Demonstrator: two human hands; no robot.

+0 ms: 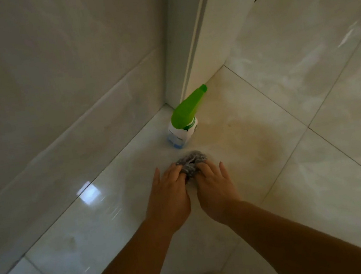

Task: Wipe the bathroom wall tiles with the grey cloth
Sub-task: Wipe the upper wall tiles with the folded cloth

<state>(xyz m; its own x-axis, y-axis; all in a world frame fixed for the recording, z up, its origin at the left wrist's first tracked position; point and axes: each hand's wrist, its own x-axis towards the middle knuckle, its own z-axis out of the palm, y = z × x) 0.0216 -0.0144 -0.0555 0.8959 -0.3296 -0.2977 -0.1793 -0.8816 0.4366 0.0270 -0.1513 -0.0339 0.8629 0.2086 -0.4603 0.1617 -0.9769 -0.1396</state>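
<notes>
Grey cloth bunched, apparently on floor, just short of spray bottle. Left hand, right hand side by side; each grip curled into cloth folds. Bottle: green trigger head, white body, label print illegible. Wall tiles at left.

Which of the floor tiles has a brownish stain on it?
The floor tile on which the spray bottle stands, in the corner; a brown patch spreads right of the bottle. The other floor tiles show none.
</notes>
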